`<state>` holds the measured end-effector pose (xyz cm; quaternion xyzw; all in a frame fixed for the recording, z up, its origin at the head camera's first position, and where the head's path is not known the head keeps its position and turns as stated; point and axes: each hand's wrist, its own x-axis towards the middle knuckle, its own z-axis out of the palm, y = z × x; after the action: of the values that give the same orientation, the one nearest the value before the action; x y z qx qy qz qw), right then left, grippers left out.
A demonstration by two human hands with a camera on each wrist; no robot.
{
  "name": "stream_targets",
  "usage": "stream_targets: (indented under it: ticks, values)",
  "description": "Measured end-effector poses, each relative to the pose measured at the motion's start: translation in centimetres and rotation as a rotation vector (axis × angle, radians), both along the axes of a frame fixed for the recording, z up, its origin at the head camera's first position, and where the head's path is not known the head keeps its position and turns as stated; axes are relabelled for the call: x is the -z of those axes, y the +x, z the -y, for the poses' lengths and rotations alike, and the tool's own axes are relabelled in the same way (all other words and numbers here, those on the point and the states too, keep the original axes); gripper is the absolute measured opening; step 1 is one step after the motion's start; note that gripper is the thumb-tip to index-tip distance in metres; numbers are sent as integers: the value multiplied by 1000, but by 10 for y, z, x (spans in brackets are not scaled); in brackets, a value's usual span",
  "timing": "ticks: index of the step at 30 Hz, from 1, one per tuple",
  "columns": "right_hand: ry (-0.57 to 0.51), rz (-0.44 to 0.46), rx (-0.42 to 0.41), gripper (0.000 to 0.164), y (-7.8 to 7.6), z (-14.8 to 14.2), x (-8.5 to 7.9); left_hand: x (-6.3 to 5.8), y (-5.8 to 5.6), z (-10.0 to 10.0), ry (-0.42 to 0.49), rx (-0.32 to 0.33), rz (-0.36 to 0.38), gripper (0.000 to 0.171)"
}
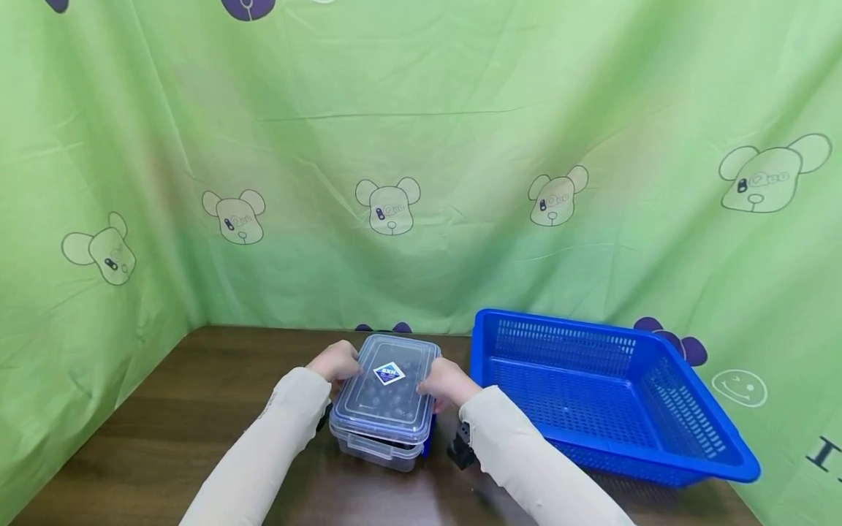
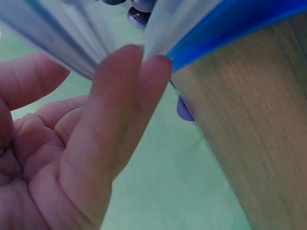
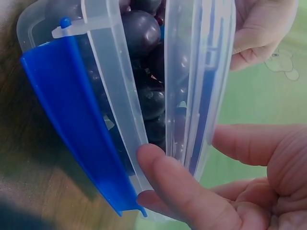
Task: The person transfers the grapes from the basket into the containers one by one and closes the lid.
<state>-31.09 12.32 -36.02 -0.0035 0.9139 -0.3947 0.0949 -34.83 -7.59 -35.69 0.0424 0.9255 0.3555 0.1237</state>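
Both hands, left hand [image 1: 337, 363] and right hand [image 1: 446, 383], hold the box's clear lid [image 1: 389, 387] by its sides, fingers curled, on a brown table [image 1: 197, 394] by green cloth [image 1: 421, 146].

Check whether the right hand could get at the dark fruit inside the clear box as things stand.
Probably not yet. The lid covers the clear box, with both the right hand and left hand at its edges; the fruit stays shut beneath it.
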Motion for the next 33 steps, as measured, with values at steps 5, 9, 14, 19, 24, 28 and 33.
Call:
stream_targets:
  ticks: [5, 9, 14, 19, 24, 28, 33]
  values:
    - [42, -5, -14, 11, 2, 1, 0, -1, -1, 0, 6, -2, 14, 12]
    - [78, -2, -33, 13, 3, 1, 1, -1, -2, -1, 3, -10, 31, 14]
    - [90, -4, -48, 15, 3, 1, 2, -1, -3, -1, -19, 7, 25, 12]
    - [101, -11, -56, 14, 4, 0, 4, 0, -4, -1, -32, 16, 21, 9]
    - [86, -2, -57, 15, 6, -1, 6, 2, -4, -1, -21, 3, 50, 13]
    - [90, -18, -57, 14, 8, -1, 8, 4, -4, -1, -8, 3, 53, 18]
    - [106, -41, -57, 15, 11, 1, 11, 6, -3, 0, 13, -5, 69, 24]
